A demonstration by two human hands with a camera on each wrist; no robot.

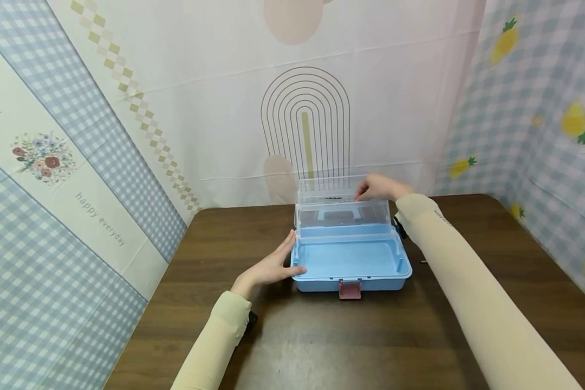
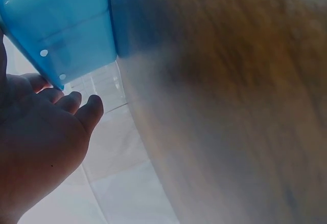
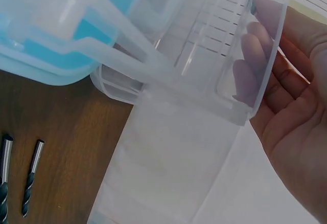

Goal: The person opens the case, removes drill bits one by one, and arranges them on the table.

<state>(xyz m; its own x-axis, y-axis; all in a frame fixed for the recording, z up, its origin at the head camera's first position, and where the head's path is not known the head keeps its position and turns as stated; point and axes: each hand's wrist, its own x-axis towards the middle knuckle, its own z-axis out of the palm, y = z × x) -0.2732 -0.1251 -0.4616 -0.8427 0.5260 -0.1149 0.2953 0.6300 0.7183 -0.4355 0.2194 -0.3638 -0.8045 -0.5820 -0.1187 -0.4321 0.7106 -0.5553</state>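
A light-blue storage box stands unfolded on the wooden table, its clear trays raised in tiers at the back and a pink latch hanging at its front. My left hand rests against the box's left side, fingers straight and thumb on the front left rim. My right hand reaches into the topmost clear tray; its fingers show through the see-through wall. I cannot tell whether they pinch something. A thin dark drill bit lies in that tray, left of the fingertips.
Two drill bits with silver shanks and dark spiral ends lie on the table to the right of the box. Patterned cloth hangs close behind the raised trays and along both sides of the table.
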